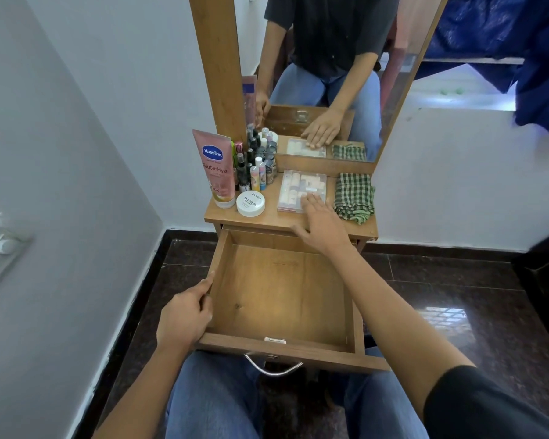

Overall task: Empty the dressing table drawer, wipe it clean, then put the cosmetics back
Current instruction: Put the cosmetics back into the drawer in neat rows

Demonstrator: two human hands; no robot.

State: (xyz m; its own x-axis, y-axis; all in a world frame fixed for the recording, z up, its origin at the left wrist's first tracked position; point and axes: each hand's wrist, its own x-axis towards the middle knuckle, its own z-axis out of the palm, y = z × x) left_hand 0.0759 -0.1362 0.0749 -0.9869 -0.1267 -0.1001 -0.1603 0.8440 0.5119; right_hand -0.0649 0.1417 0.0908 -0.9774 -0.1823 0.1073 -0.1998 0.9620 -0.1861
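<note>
The wooden drawer (279, 289) is pulled out over my lap and holds nothing. My left hand (184, 315) grips its left wall near the front corner. My right hand (320, 221) reaches over the dressing table top (267, 221), fingers straight, their tips touching the near edge of a clear plastic cosmetics box (300, 188). A pink Vaseline tube (217, 169), a white round nail polish remover tub (250, 203) and several small bottles (255, 166) stand at the top's left. A folded green checked cloth (354, 196) lies at its right.
A mirror (324, 74) in a wooden frame rises behind the table top. White walls close in on the left and right. The floor (457, 296) is dark polished tile. A metal handle (273, 367) hangs on the drawer front above my knees.
</note>
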